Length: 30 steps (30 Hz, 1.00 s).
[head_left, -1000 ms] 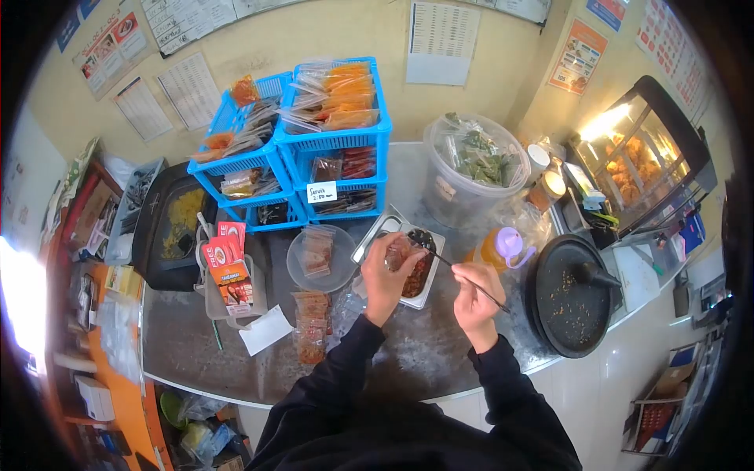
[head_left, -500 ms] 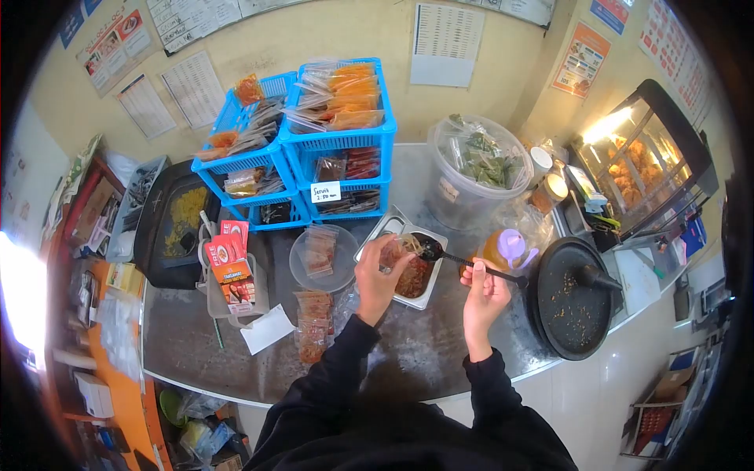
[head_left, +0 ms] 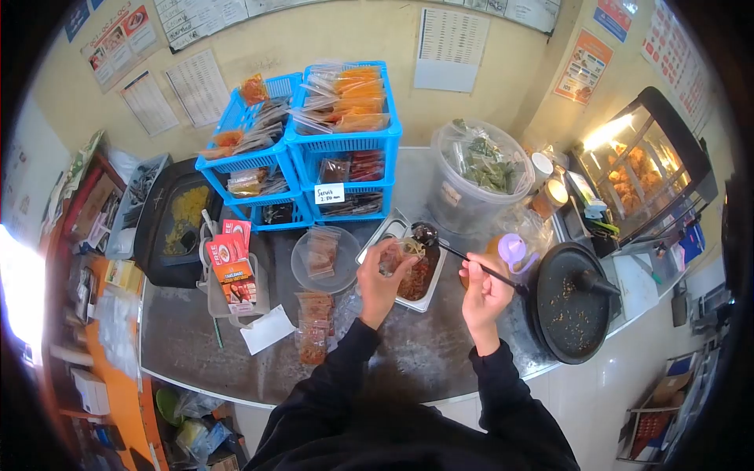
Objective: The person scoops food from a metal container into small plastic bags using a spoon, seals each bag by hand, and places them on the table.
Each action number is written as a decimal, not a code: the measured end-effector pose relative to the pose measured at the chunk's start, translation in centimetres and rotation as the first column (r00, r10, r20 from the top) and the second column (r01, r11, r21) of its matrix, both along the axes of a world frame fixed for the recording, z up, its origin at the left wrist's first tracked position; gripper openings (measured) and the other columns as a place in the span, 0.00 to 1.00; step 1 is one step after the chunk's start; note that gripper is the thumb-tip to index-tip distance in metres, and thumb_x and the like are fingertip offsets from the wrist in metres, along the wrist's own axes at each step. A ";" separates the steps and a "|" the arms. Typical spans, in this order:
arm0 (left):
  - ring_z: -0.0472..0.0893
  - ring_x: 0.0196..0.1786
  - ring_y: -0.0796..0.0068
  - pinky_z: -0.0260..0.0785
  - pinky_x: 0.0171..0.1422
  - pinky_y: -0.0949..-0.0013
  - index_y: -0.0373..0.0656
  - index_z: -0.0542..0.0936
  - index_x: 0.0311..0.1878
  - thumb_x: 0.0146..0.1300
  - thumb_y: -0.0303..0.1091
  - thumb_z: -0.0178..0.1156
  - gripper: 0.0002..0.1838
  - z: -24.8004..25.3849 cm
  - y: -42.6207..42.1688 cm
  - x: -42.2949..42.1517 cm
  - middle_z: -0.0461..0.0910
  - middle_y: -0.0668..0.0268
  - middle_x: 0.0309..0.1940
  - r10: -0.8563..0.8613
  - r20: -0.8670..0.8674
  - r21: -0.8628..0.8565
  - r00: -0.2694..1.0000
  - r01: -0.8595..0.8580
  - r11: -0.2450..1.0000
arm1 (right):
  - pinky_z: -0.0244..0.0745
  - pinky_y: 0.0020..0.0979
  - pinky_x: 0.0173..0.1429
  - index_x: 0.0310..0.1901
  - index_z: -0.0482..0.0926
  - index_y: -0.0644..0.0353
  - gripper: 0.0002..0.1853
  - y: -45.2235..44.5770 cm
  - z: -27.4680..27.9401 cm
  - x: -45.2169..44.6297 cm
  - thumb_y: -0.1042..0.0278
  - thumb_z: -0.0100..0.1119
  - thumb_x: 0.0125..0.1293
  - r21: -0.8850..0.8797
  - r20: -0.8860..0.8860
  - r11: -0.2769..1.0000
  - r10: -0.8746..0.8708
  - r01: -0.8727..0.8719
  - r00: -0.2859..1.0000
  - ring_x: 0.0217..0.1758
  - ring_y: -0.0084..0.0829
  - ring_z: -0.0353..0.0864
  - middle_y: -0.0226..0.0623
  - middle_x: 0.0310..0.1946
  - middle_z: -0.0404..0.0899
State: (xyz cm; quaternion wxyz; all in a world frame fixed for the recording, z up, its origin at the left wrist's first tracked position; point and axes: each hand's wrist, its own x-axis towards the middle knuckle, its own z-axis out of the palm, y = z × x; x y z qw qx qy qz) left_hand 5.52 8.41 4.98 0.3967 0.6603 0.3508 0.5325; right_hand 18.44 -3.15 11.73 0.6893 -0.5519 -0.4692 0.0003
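Note:
My left hand (head_left: 378, 284) is closed around a small clear plastic bag (head_left: 402, 253), holding its mouth spread over the metal pan (head_left: 428, 296). Inside the pan lies a chunky reddish-brown sambal-like sauce (head_left: 414, 284). My right hand (head_left: 484, 297) grips the long handle of a black ladle (head_left: 471, 260). The ladle's bowl is just above and right of the bag's mouth; what it holds is hard to make out. Left of my left hand, filled sachets (head_left: 316, 318) lie on the table, with another on a round clear lid (head_left: 300, 271).
Stacked blue baskets (head_left: 342, 141) with packets stand behind. A big clear tub of leaves (head_left: 471, 188) is at the back. To the right are a purple-topped container (head_left: 512, 250), a stone mortar with pestle (head_left: 569, 314) and a lit food warmer (head_left: 636, 173). A leaflet-filled bin (head_left: 255, 294) sits left.
The ladle's bowl has risen a little and tipped beside the bag's mouth. My right hand has shifted slightly right and down; my left hand still holds the bag above the pan.

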 end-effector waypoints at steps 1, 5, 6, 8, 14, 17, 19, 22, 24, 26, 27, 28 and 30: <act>0.85 0.46 0.67 0.78 0.52 0.67 0.39 0.81 0.55 0.54 0.31 0.80 0.26 -0.2 0.1 0.1 0.84 0.60 0.43 -0.005 0.030 -0.032 1.000 0.006 0.999 | 0.85 0.26 0.44 0.47 0.83 0.71 0.08 -0.1 0.0 0.1 0.74 0.60 0.76 0.007 0.031 1.000 -0.024 0.023 0.999 0.40 0.24 0.85 0.38 0.44 0.83; 0.85 0.45 0.67 0.78 0.51 0.67 0.40 0.81 0.55 0.54 0.29 0.80 0.26 0.0 -0.1 0.0 0.84 0.60 0.44 0.018 0.035 0.026 0.999 -0.018 0.999 | 0.85 0.26 0.44 0.47 0.83 0.71 0.09 -0.1 -1.9 1.0 0.73 0.61 0.76 -0.068 -0.196 0.993 -0.112 0.101 0.974 0.41 0.22 0.85 0.37 0.41 0.84; 0.85 0.45 0.67 0.78 0.51 0.67 0.40 0.81 0.55 0.54 0.29 0.80 0.26 0.1 -0.1 0.0 0.84 0.60 0.44 0.029 0.005 0.068 1.000 -0.029 0.997 | 0.85 0.26 0.44 0.47 0.83 0.71 0.09 -0.1 -2.4 1.0 0.72 0.61 0.76 -0.089 -0.238 0.993 -0.095 0.076 0.967 0.40 0.22 0.85 0.36 0.41 0.84; 0.85 0.44 0.66 0.78 0.50 0.67 0.40 0.81 0.55 0.54 0.29 0.80 0.26 0.3 0.1 -0.2 0.84 0.60 0.44 0.043 -0.041 0.145 0.998 -0.036 0.989 | 0.85 0.26 0.44 0.47 0.83 0.71 0.09 -0.1 -3.0 0.9 0.72 0.62 0.76 -0.125 -0.322 0.992 -0.066 0.027 0.944 0.40 0.22 0.85 0.36 0.40 0.84; 0.85 0.44 0.64 0.77 0.49 0.65 0.41 0.81 0.56 0.54 0.29 0.80 0.26 0.4 0.1 -0.4 0.83 0.59 0.45 0.037 -0.070 0.180 0.997 -0.024 0.983 | 0.83 0.24 0.44 0.48 0.82 0.69 0.09 0.3 -1.3 -0.1 0.71 0.60 0.77 -0.024 -0.279 1.000 -0.022 0.016 0.960 0.38 0.20 0.83 0.35 0.37 0.84; 0.85 0.45 0.65 0.77 0.49 0.65 0.40 0.82 0.55 0.53 0.29 0.80 0.26 0.4 0.1 -0.2 0.84 0.60 0.45 0.063 -0.058 0.170 0.996 -0.052 0.984 | 0.82 0.25 0.43 0.46 0.83 0.69 0.06 0.1 -0.2 -0.8 0.76 0.61 0.75 -0.056 -0.047 0.998 -0.034 0.031 0.998 0.37 0.24 0.84 0.37 0.36 0.84; 0.85 0.44 0.66 0.76 0.49 0.65 0.40 0.82 0.55 0.52 0.30 0.81 0.26 0.5 -0.2 0.1 0.85 0.60 0.43 0.075 -0.024 0.117 0.997 -0.072 0.990 | 0.81 0.27 0.42 0.44 0.83 0.69 0.04 0.0 0.6 -0.3 0.79 0.61 0.72 -0.027 0.255 0.998 -0.051 0.060 0.966 0.37 0.28 0.84 0.39 0.36 0.84; 0.85 0.46 0.63 0.77 0.52 0.64 0.39 0.81 0.55 0.53 0.29 0.80 0.26 0.5 -0.3 0.1 0.84 0.59 0.46 0.052 -0.013 0.038 0.999 -0.051 0.998 | 0.79 0.31 0.40 0.43 0.84 0.65 0.06 0.2 0.9 -0.2 0.84 0.63 0.67 0.005 0.426 1.000 -0.021 0.021 0.904 0.37 0.35 0.84 0.41 0.36 0.85; 0.85 0.47 0.63 0.77 0.52 0.64 0.39 0.81 0.55 0.53 0.29 0.80 0.26 0.5 -0.4 0.1 0.84 0.59 0.46 0.040 0.020 -0.010 0.999 -0.040 0.999 | 0.79 0.33 0.42 0.44 0.85 0.61 0.08 0.1 0.8 -0.1 0.82 0.67 0.65 -0.011 0.416 1.000 0.015 -0.012 0.909 0.38 0.37 0.85 0.38 0.37 0.86; 0.85 0.47 0.63 0.77 0.52 0.64 0.39 0.81 0.55 0.53 0.28 0.80 0.26 0.6 -0.4 0.0 0.84 0.58 0.46 0.049 0.027 -0.004 0.998 -0.049 0.999 | 0.79 0.33 0.42 0.44 0.85 0.60 0.10 0.3 1.0 0.0 0.83 0.67 0.63 -0.022 0.470 1.000 0.028 -0.020 0.882 0.38 0.37 0.85 0.38 0.37 0.85; 0.85 0.47 0.63 0.77 0.51 0.64 0.39 0.81 0.55 0.54 0.28 0.79 0.25 0.9 -0.5 -0.1 0.84 0.58 0.46 0.061 0.016 0.026 0.998 -0.061 0.998 | 0.79 0.33 0.41 0.44 0.85 0.59 0.11 0.3 1.1 0.0 0.83 0.68 0.62 -0.027 0.494 0.999 0.032 -0.021 0.869 0.38 0.37 0.85 0.37 0.37 0.85; 0.85 0.47 0.63 0.77 0.51 0.64 0.40 0.81 0.55 0.54 0.28 0.79 0.25 1.1 -0.5 -0.2 0.84 0.58 0.46 0.072 0.006 0.057 0.997 -0.072 0.996 | 0.79 0.33 0.41 0.44 0.85 0.59 0.11 0.3 1.2 0.1 0.84 0.68 0.61 -0.034 0.505 0.999 0.040 -0.027 0.862 0.38 0.37 0.85 0.37 0.37 0.85; 0.84 0.44 0.65 0.77 0.49 0.65 0.41 0.82 0.55 0.52 0.28 0.80 0.26 1.3 -0.6 -0.1 0.84 0.60 0.43 0.117 0.015 0.120 0.993 -0.118 0.986 | 0.79 0.33 0.41 0.45 0.86 0.58 0.13 0.1 1.3 0.1 0.84 0.68 0.60 -0.050 0.525 0.998 0.054 -0.033 0.850 0.38 0.37 0.85 0.37 0.37 0.85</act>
